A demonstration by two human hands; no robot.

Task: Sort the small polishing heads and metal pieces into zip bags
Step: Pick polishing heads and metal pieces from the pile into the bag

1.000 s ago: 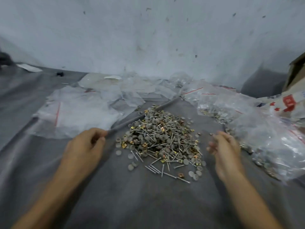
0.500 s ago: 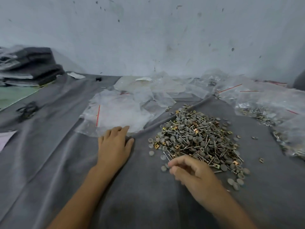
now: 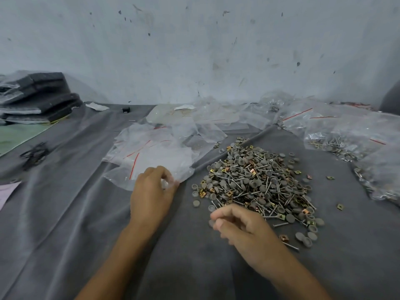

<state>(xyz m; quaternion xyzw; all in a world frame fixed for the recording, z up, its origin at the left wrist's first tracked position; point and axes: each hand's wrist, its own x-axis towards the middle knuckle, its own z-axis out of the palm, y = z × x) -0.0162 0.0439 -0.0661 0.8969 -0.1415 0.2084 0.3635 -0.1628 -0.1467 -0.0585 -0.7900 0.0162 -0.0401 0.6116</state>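
Note:
A heap of grey round polishing heads, thin metal pins and small brass square pieces [image 3: 257,182] lies on the grey cloth [image 3: 86,213]. Left of it is a pile of empty clear zip bags with red seal lines [image 3: 151,156]. My left hand [image 3: 151,195] pinches the near corner of the closest zip bag. My right hand [image 3: 242,230] hovers at the heap's near-left edge with loosely curled fingers; nothing shows in them.
Filled zip bags [image 3: 346,144] of pins and pieces lie at the right. More empty bags [image 3: 205,113] sit at the back by the wall. A stack of dark wrapped packs [image 3: 36,96] stands far left, with black bands [image 3: 34,153] nearby. Stray brass pieces [image 3: 330,177] lie right of the heap.
My left hand went from lying flat on the cloth to curling its fingers on the bag corner. My right hand stays at the heap's near edge. The view shifted left earlier.

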